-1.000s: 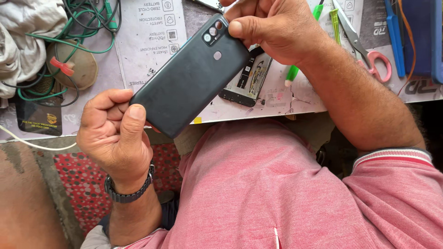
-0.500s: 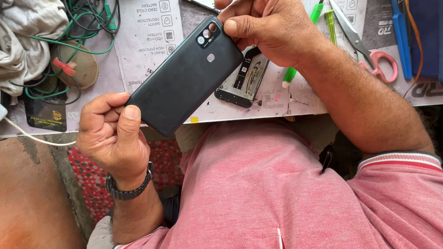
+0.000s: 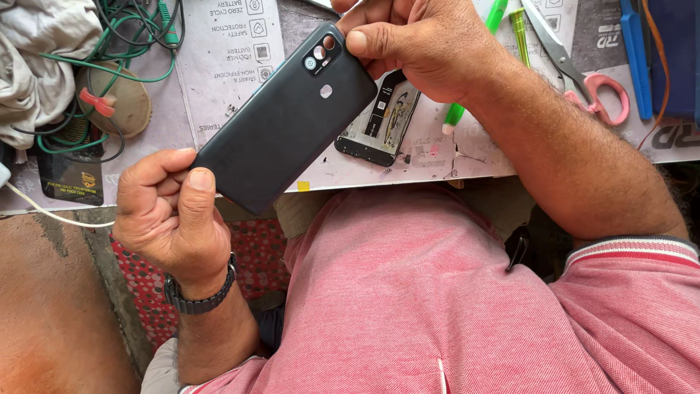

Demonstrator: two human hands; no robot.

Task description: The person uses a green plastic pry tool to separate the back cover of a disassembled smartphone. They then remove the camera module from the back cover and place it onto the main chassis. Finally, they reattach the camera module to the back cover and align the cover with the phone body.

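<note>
A person in a pink shirt (image 3: 452, 292) sits at a bench (image 3: 146, 124) covered with printed paper sheets, seen from above. Both hands hold a dark grey phone (image 3: 284, 124) tilted diagonally above the bench edge, its back facing up and its camera cluster at the upper end. The right hand (image 3: 423, 44) grasps that upper end, thumb pressed on the corner beside the cameras and fingers curled behind it. The left hand (image 3: 171, 215), with a dark watch (image 3: 200, 295) on its wrist, pinches the lower end, thumb on the back and fingers clenched underneath. On the bench just beyond the phone lies an opened phone frame (image 3: 379, 124) with its inner parts showing. Further along are a green pen (image 3: 474, 66), scissors with pink handles (image 3: 583, 73) and a blue tool (image 3: 636, 58). Tangled green and black cables (image 3: 109, 44) and a crumpled white cloth (image 3: 36, 51) lie at the opposite end.
</note>
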